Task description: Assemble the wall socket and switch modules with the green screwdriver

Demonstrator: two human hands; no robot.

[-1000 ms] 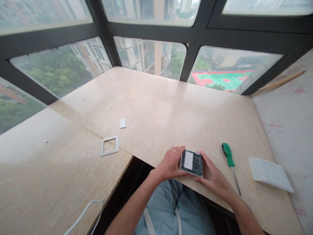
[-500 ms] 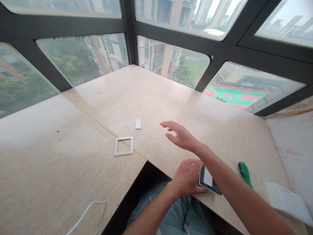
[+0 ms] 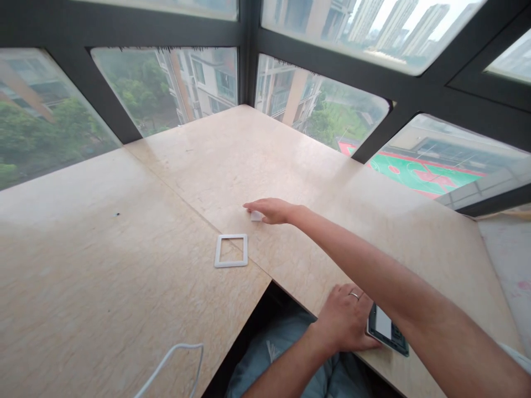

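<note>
Our left grip point(image 3: 346, 318) is closed around the left side of a dark-faced switch unit point(image 3: 396, 338), knuckles up, with a silver ring point(image 3: 354, 295) on one finger. We have that unit at the near edge of the tabletop point(image 3: 166, 282); a white panel point(image 3: 383, 322) covers part of its face, and our right forearm point(image 3: 373, 262) crosses above and hides the rest. Whether the unit rests on the surface or is lifted slightly, we cannot tell.

With the arm stretched across to the left, our right grip point(image 3: 274, 211) is over a small white piece point(image 3: 256, 216), fingers on the far side and thumb nearer us. Part of the piece shows beneath the hand, but we cannot tell whether the fingers have pinched it or only surround it.

Just nearer to us and to the left of it, a square white frame point(image 3: 217, 251) lies flat, with a seam in the stone-patterned surface running under it. We have a white cable point(image 3: 186, 346) bent at the lower left, near the tabletop's inner edge, and a tiny dark speck point(image 3: 117, 214) farther off, left of the frame.
</note>
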